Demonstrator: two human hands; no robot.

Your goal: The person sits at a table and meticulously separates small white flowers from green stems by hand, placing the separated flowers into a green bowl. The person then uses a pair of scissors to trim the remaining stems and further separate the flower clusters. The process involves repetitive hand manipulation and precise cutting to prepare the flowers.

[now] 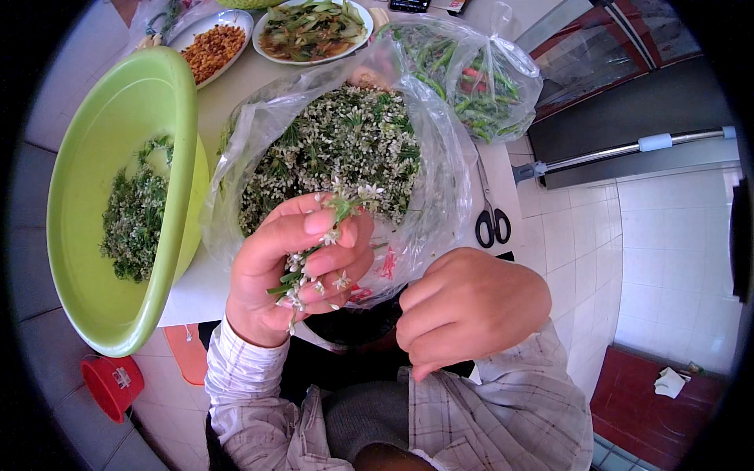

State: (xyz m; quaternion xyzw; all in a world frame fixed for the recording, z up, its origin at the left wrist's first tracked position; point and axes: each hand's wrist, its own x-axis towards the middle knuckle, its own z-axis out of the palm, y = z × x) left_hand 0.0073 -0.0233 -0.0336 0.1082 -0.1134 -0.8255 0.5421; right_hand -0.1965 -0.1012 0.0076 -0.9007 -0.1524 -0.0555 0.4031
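Note:
My left hand [306, 259] is closed on several small white flower heads with green stems [347, 206], some between thumb and forefinger, others in the palm. It is over the near edge of an open clear plastic bag [442, 194] filled with similar white flowers [347, 135]. To its right, my right hand [474, 303] is curled with its back up; its fingertips are hidden, so whether it holds anything cannot be told. A tilted light-green plastic basin [76, 194] stands at the left with a smaller heap of flower heads [135, 224] inside.
Black-handled scissors [493, 226] lie near the table's right edge. Behind are a knotted bag of green and red chili peppers [483, 88], a plate of cooked greens [312, 29] and a dish of orange-brown bits [215, 50]. A red bucket [115, 385] stands on the floor.

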